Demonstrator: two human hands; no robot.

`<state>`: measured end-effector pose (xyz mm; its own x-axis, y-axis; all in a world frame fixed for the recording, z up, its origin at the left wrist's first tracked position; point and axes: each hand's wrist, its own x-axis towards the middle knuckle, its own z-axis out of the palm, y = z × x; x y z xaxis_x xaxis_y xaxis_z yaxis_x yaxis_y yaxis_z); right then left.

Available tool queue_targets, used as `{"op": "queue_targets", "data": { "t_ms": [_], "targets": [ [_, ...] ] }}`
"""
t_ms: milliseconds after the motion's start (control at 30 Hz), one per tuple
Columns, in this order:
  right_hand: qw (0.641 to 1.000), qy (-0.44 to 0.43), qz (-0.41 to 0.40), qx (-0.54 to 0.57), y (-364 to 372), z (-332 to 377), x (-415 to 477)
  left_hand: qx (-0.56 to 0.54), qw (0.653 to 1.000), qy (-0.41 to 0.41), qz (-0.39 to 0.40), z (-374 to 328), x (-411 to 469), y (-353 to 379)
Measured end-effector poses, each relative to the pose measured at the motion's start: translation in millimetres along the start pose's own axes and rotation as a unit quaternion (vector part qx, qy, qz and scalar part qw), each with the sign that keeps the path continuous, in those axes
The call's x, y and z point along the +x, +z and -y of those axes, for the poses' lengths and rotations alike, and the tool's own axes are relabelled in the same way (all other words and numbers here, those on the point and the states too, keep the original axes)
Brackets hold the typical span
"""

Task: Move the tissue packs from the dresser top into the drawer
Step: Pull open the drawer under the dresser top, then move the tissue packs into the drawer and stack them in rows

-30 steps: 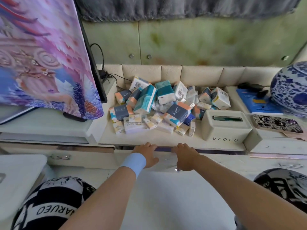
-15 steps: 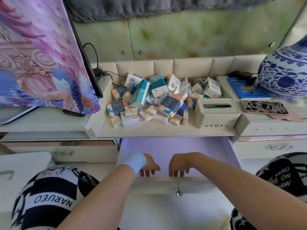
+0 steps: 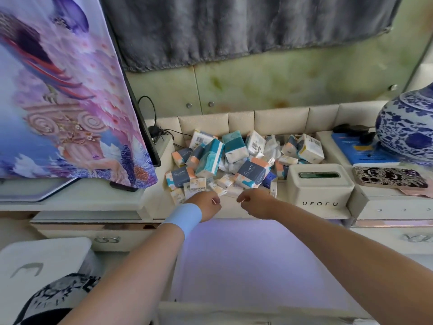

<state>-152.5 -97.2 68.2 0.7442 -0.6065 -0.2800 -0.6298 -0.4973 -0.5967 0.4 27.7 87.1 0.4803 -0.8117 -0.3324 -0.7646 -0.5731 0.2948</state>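
Presently, tissue packs (image 3: 225, 160) heaped on dresser top (image 3: 284, 207), 12 o'clock of drawer (image 3: 234, 266); left hand (image 3: 206, 205), right hand (image 3: 255, 204) at pile's 6 o'clock edge, grasp indeterminate; packs likely light, squashy, slick: pinch across middles.

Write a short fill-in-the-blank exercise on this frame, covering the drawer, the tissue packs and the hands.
1. The drawer under the dresser top stands ____.
2. The cream box right of the tissue packs is printed with the word ____.
3. The wristband behind the left hand is light ____.

Missing words: open; UEOFU; blue.
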Motion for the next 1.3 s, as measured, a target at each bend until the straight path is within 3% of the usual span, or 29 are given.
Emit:
{"op": "queue_targets", "data": {
  "t_ms": [200, 333, 500, 633, 867, 1000, 1167, 1233, 1300],
  "targets": [
    [0.988, 0.035, -0.051, 0.14, -5, 46, 70, -0.048, 0.996, 0.027, -0.073, 15, 57, -24],
    [0.965, 0.084, -0.069, 0.237, -3, 68, 120, -0.149, 0.982, 0.029, -0.113, 40, 96, -29],
    [0.943, 0.134, -0.119, 0.282, 8, 79, 170, -0.195, 0.976, 0.02, -0.097, 64, 145, -37],
    [0.909, 0.183, -0.111, 0.359, 16, 83, 194, -0.277, 0.958, -0.022, -0.065, 65, 169, -43],
    [0.916, 0.148, -0.125, 0.352, 11, 90, 193, -0.326, 0.943, -0.016, -0.065, 56, 175, -47],
    [0.903, 0.118, -0.108, 0.4, -4, 83, 165, -0.42, 0.904, -0.007, -0.076, 50, 155, -55],
    [0.935, 0.068, -0.075, 0.341, -13, 68, 116, -0.501, 0.864, 0.004, -0.057, 39, 106, -58],
    [0.949, 0.054, -0.053, 0.305, -6, 58, 96, -0.503, 0.864, 0.004, -0.024, 41, 86, -53],
    [0.97, 0.05, 0.002, 0.237, 8, 45, 79, -0.454, 0.89, 0.0, 0.043, 44, 64, -43]
  ]
}}
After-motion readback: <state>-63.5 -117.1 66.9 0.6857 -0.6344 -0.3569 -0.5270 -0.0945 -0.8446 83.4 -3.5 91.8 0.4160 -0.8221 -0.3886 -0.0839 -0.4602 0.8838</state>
